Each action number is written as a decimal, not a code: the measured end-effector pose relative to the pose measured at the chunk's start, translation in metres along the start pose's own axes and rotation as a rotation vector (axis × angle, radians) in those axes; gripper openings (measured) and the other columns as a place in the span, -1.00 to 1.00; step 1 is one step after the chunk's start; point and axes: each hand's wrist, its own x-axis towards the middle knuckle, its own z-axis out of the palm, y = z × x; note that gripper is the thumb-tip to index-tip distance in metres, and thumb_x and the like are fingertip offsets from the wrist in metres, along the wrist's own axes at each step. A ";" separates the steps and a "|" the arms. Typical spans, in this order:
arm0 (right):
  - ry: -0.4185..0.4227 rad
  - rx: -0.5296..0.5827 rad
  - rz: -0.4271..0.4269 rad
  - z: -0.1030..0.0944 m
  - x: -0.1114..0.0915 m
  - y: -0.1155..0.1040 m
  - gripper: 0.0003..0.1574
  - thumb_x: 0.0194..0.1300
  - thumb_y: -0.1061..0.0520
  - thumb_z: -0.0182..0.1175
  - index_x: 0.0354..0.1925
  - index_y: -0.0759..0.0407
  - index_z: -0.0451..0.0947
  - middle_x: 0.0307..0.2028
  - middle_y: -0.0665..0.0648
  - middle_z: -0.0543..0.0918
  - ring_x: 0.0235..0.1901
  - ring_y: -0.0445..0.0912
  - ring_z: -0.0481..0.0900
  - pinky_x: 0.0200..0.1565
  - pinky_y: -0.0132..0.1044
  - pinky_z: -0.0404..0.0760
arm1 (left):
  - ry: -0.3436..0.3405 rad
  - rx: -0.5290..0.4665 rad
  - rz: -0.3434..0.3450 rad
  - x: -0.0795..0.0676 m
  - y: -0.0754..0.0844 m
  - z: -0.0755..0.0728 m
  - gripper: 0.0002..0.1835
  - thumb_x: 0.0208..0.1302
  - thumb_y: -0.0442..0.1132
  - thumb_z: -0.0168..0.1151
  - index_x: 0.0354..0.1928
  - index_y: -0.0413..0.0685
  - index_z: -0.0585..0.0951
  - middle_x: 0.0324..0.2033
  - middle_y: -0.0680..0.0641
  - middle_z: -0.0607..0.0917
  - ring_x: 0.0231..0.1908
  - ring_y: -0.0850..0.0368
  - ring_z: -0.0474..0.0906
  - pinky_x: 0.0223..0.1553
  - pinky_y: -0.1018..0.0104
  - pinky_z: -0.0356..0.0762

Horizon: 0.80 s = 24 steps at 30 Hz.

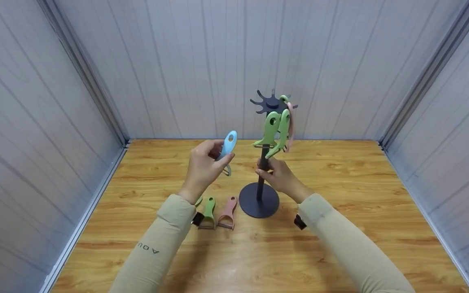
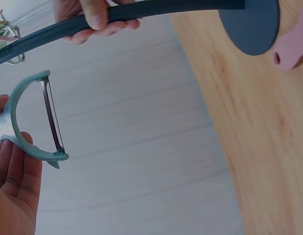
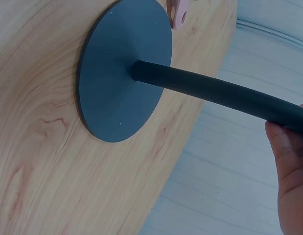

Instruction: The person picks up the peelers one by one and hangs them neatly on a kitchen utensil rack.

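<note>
A light blue peeler (image 1: 228,143) is pinched between the thumb and fingers of my left hand (image 1: 206,165), its holed handle end pointing up. The left wrist view shows its Y-shaped head and metal blade (image 2: 53,117). My right hand (image 1: 281,176) grips the post (image 3: 215,90) of a dark rotating-style utensil stand (image 1: 272,104) with a ring of hooks on top. Green peelers (image 1: 271,126) and a pink one (image 1: 291,126) hang from its hooks on the front and right. The left-side hooks carry nothing. The held peeler is left of the stand, below hook height.
On the table left of the round base (image 1: 259,200) lie a green peeler (image 1: 209,211) and a pink peeler (image 1: 229,211). Another green piece (image 1: 198,201) is partly hidden by the left wrist. Pale panelled walls (image 1: 226,61) enclose the wooden table (image 1: 340,171) behind and on both sides.
</note>
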 end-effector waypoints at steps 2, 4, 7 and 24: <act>0.014 0.001 -0.017 0.003 0.000 0.006 -0.81 0.38 0.37 0.12 -0.13 0.56 0.45 -0.34 0.39 0.62 -0.35 0.15 0.64 -0.31 -0.21 0.65 | 0.010 -0.006 0.004 0.004 0.005 -0.001 -0.65 0.13 -0.11 0.47 -0.07 -0.11 0.69 -0.41 -0.03 0.69 -0.44 0.18 0.60 -0.38 0.24 0.63; 0.034 -0.004 -0.029 0.007 0.001 0.016 -0.84 0.37 0.38 0.13 -0.15 0.53 0.46 -0.36 0.38 0.63 -0.38 0.15 0.63 -0.34 -0.18 0.65 | 0.023 -0.010 0.005 0.009 0.010 -0.002 -0.64 0.13 -0.11 0.47 -0.07 -0.12 0.69 -0.41 -0.04 0.69 -0.44 0.18 0.61 -0.37 0.23 0.64; 0.056 -0.015 -0.025 0.011 0.003 0.033 -0.89 0.36 0.36 0.15 -0.17 0.43 0.49 -0.38 0.31 0.63 -0.42 0.04 0.61 -0.37 -0.17 0.64 | 0.039 -0.027 0.013 0.014 0.017 -0.003 -0.65 0.13 -0.11 0.47 -0.08 -0.12 0.70 -0.42 -0.03 0.69 -0.44 0.18 0.60 -0.36 0.22 0.65; 0.039 0.013 0.024 0.007 0.002 0.018 -0.82 0.39 0.35 0.12 -0.13 0.51 0.48 -0.34 0.37 0.64 -0.33 0.27 0.64 -0.32 -0.08 0.67 | 0.108 -0.054 0.134 0.041 0.054 -0.006 -0.65 0.12 -0.12 0.48 -0.09 -0.14 0.70 -0.41 -0.01 0.70 -0.45 0.18 0.62 -0.36 0.29 0.63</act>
